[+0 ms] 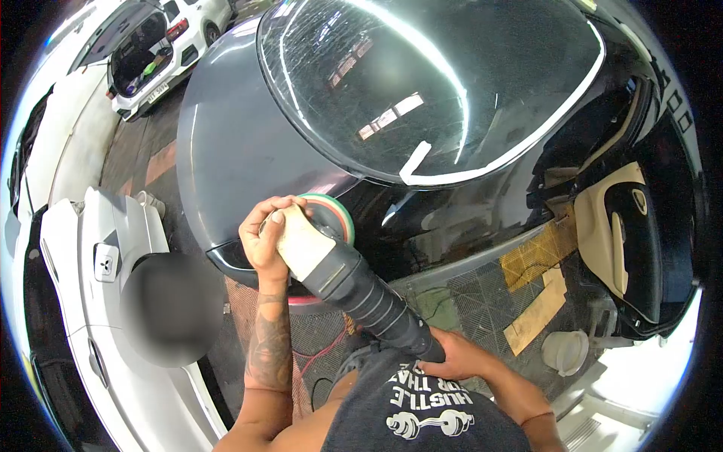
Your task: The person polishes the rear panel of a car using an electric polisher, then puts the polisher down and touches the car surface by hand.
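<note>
A black car polisher (365, 290) runs diagonally in front of me, with a cream-coloured covering on its head. My left hand (263, 235) is closed around the head end. Down by my shirt, my right hand (461, 354) is wrapped round the polisher's rear grip. The round pad (345, 218), edged in green, white and orange-red, is at the dark car's body (241, 143); the polisher head partly hides it, and I cannot tell how firmly it touches. Just beyond the pad lies the car's large window (376, 83), bordered partly by a white strip.
At the right, a car door (633, 241) with beige trim stands open near a whitish bucket (565, 352). White car body panels (105, 264) are close on the left. Cardboard (536, 310) and a red cord (312, 352) lie on the floor. A white car (169, 45) has its tailgate raised.
</note>
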A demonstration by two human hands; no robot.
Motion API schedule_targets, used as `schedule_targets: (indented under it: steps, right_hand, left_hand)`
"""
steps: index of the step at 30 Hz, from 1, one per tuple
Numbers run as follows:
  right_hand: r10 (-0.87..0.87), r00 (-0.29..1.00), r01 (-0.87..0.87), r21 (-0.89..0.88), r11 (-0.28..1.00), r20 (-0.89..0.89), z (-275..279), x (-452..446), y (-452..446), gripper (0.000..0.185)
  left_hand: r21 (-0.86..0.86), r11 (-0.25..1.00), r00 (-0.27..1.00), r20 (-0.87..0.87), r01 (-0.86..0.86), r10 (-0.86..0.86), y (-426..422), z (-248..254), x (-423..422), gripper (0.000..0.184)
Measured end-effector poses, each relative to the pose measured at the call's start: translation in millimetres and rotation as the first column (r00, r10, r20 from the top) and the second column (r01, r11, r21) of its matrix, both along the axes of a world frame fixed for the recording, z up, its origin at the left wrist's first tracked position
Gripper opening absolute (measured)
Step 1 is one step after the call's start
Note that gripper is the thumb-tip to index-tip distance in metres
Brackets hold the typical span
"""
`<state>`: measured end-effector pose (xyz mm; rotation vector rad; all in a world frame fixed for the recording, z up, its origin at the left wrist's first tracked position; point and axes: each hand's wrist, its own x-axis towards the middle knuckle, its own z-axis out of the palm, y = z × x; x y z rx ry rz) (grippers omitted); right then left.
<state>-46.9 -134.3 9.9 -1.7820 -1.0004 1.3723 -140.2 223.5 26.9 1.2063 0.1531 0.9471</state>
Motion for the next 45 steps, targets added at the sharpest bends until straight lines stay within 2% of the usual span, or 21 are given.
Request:
schedule_targets:
  steps: [5,7,11,14,16,17,18,20,22,25,27,28,30,32,36,38,40,43,45]
  right_hand:
    - [-0.097,0.995,0.097,0.009,0.995,-0.011,-3.9,5.6,-23.2,0.065]
    - [-0.166,0.982,0.165,0.018,0.986,0.088,-5.8,8.2,-34.1,0.061]
    - [-0.223,0.972,0.224,0.000,0.975,0.078,-1.3,9.0,-41.4,0.060]
    - [-0.153,0.986,0.153,0.004,0.988,0.058,-2.1,8.8,-34.0,0.061]
    - [-0.068,0.997,0.070,-0.059,0.996,0.046,-3.7,4.1,-20.5,0.062]
    - [-0.012,0.994,0.011,0.012,1.000,0.105,-10.9,2.0,-15.3,0.070]
    - [-0.009,0.994,0.009,0.010,1.000,0.105,-18.1,0.9,-12.1,0.070]
    - [0.098,0.972,-0.092,-0.035,0.995,0.216,-27.2,0.7,-8.2,0.073]
    - [0.117,0.979,-0.107,-0.069,0.992,0.165,-16.6,2.8,-6.6,0.074]
    - [0.015,0.997,-0.013,-0.028,1.000,0.077,-15.0,6.4,-19.3,0.071]
    - [-0.130,0.991,0.130,0.030,0.991,0.015,-28.6,8.7,-39.6,0.068]
    - [-0.137,0.990,0.137,0.033,0.990,0.014,-28.2,12.1,-46.3,0.068]
    - [-0.232,0.969,0.227,0.064,0.972,0.081,-21.8,10.2,-57.4,0.057]
    - [-0.241,0.967,0.241,0.011,0.971,0.085,-13.5,11.6,-59.2,0.056]
    - [-0.178,0.982,0.174,0.065,0.983,0.064,-26.2,6.7,-50.3,0.063]
    - [-0.051,0.992,0.047,0.034,0.998,0.119,-24.9,4.0,-33.7,0.066]
    - [-0.043,0.991,0.034,0.076,0.997,0.130,-37.3,-0.8,-24.6,0.068]
    - [-0.004,0.985,-0.010,0.081,0.997,0.170,-39.9,-2.1,-19.4,0.068]
    - [-0.035,0.994,0.027,0.079,0.997,0.106,-37.1,-1.6,-23.3,0.067]
  left_hand:
    - [0.028,0.997,0.998,-0.005,0.065,-0.065,-16.1,2.1,39.3,0.026]
    - [0.027,0.993,0.993,0.019,0.115,-0.116,-22.6,2.3,61.2,0.025]
    - [0.057,0.989,0.990,0.006,0.139,-0.140,-27.9,5.3,75.5,0.024]
    - [0.044,0.997,0.997,-0.051,0.065,-0.062,-27.9,9.9,53.0,0.025]
    - [0.032,0.999,0.997,-0.078,-0.005,0.007,-17.0,1.9,23.7,0.025]
    - [0.024,1.000,0.998,-0.053,-0.015,0.016,-10.8,-3.5,10.3,0.025]
    - [0.014,1.000,0.999,-0.028,-0.026,0.026,-7.7,-3.8,-0.4,0.025]
    - [0.002,0.998,0.998,0.014,-0.063,0.063,-7.7,-5.9,-11.2,0.021]
    - [-0.007,0.998,0.998,0.006,-0.070,0.070,-10.5,-6.0,-10.5,0.022]
    - [0.033,0.999,1.000,-0.025,-0.015,0.016,-18.6,-9.0,12.1,0.026]
    - [0.049,0.999,0.999,-0.043,0.021,-0.019,-33.0,-5.7,37.6,0.025]
    - [0.057,0.998,0.997,-0.065,0.035,-0.031,-39.5,-3.9,49.2,0.025]
    - [0.058,0.994,0.995,-0.041,0.093,-0.091,-54.3,2.6,67.4,0.026]
    - [0.060,0.989,0.991,-0.028,0.135,-0.134,-58.6,-1.0,72.4,0.026]
    - [0.108,0.994,0.997,-0.073,0.027,-0.019,-46.0,-8.7,38.0,0.025]
    - [0.102,0.995,1.000,-0.023,0.019,-0.017,-28.7,-14.9,12.8,0.025]
    - [0.053,0.999,0.999,0.047,-0.006,0.003,-18.5,-16.0,-3.8,0.023]
    - [0.047,0.999,0.999,0.040,-0.004,0.002,-16.4,-14.9,-8.4,0.022]
    - [0.059,0.998,1.000,0.025,0.004,-0.005,-19.9,-13.6,-2.7,0.022]
